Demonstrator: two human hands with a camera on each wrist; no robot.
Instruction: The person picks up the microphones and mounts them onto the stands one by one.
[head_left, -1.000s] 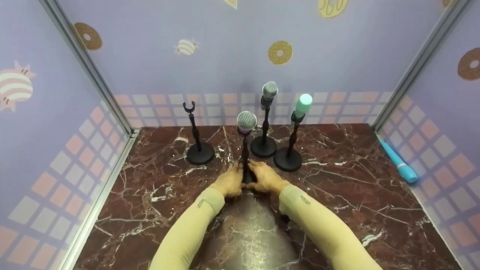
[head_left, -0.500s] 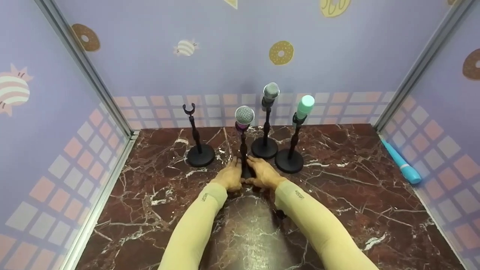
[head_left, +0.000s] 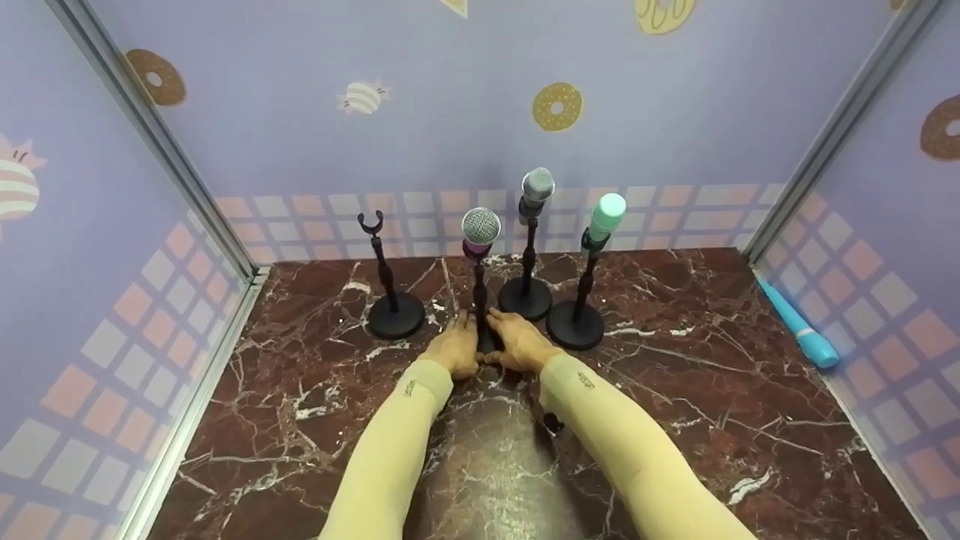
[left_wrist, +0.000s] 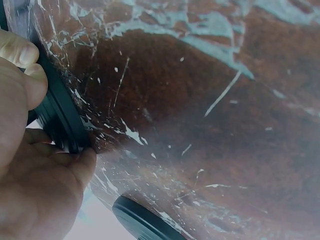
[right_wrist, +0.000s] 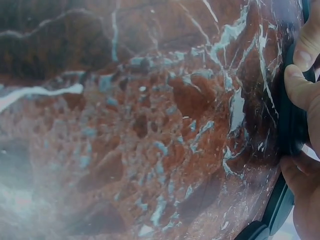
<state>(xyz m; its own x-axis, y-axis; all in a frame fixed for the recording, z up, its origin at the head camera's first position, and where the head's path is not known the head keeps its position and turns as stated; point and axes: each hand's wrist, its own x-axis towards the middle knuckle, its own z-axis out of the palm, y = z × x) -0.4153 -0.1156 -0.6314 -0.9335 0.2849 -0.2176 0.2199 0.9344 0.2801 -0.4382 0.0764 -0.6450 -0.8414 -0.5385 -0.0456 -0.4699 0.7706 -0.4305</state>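
Observation:
Both hands grip the round black base of a desktop microphone stand from opposite sides. A silver-mesh microphone with a purple collar sits in its clip, upright. My left hand is at the base's left, my right hand at its right. In the left wrist view, thumb and fingers hold the edge of the base. The right wrist view shows the other side of this base between thumb and fingers. Behind and right stand a grey microphone and a mint-green microphone, each on its stand.
A stand with a bare clip is to the left of the held one. A blue microphone-shaped object lies along the right wall. Patterned panels enclose the marble-look table at the back and both sides.
The held stand and its microphone have slid a little away from me, toward the back wall, with both hands staying on the base. The head view has shifted slightly.

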